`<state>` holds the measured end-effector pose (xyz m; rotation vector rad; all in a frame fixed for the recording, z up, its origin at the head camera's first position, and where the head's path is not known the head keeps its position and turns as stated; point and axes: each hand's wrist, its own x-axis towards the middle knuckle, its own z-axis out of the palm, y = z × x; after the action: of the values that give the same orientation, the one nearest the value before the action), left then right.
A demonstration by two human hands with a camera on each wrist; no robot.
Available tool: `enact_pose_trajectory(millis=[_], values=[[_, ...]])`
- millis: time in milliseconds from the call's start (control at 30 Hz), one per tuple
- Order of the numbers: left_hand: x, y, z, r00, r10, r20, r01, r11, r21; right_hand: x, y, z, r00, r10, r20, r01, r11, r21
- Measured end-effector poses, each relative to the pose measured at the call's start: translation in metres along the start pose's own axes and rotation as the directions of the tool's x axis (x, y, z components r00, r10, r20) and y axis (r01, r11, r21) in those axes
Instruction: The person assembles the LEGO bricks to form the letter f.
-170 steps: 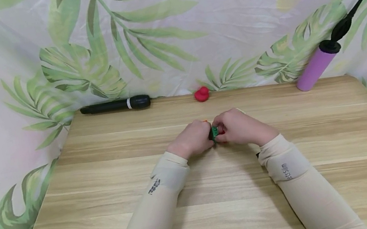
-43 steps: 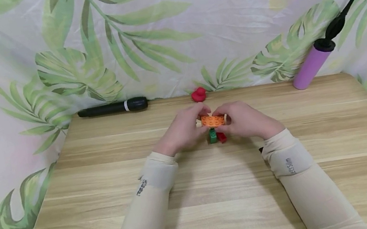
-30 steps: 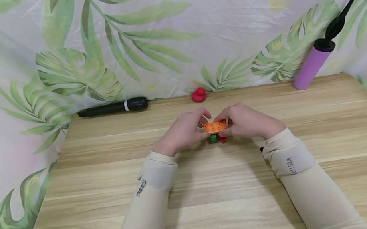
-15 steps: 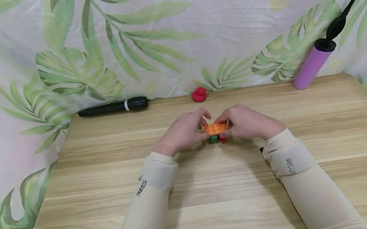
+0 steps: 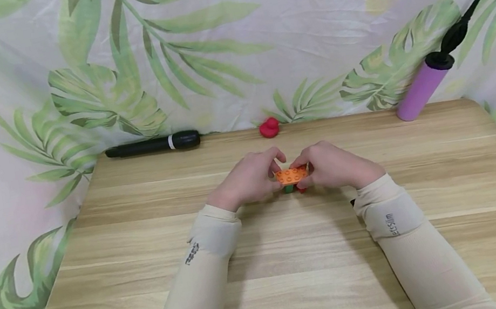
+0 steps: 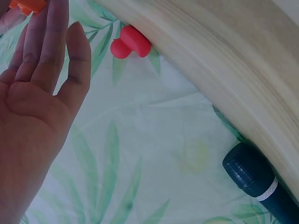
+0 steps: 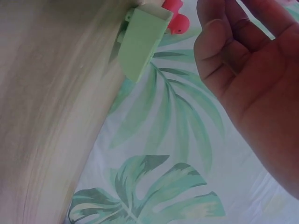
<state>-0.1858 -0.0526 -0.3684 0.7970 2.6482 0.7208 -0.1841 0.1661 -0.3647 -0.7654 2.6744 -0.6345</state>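
An orange studded toy brick point(image 5: 292, 175) is held level between both hands, close over a small green brick point(image 5: 289, 189) and a red brick point(image 5: 302, 189) that it partly covers. My left hand point(image 5: 252, 178) pinches its left end with thumb and fingers, the index finger raised; in the left wrist view the orange brick point(image 6: 29, 5) is at its long fingertips. My right hand point(image 5: 338, 164) grips the right end between thumb and fingers. In the right wrist view a pale green sloped brick point(image 7: 145, 39) lies on the table; the right hand hides it in the head view.
At the table's point(image 5: 180, 308) back edge lie a black microphone-like object point(image 5: 153, 145) and a red rubber duck point(image 5: 269, 127). A purple hand pump point(image 5: 424, 87) leans against the leafy cloth point(image 5: 214, 72). A dark object point(image 5: 353, 203) peeks out by the right sleeve.
Earlier both hands worked on the green brick. Then the orange brick was held behind it; it has come down toward the person and now covers more of the green and red bricks.
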Motion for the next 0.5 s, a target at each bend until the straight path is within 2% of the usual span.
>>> enact_pose_trajectory(millis=[500], values=[[-0.0015,0.0005,-0.0013,1.000,-0.026,-0.004,0.027,0.999,0.048,0.0012,0.0023,0.0011,1.000,0.006,0.011,-0.006,1.000,0.005]])
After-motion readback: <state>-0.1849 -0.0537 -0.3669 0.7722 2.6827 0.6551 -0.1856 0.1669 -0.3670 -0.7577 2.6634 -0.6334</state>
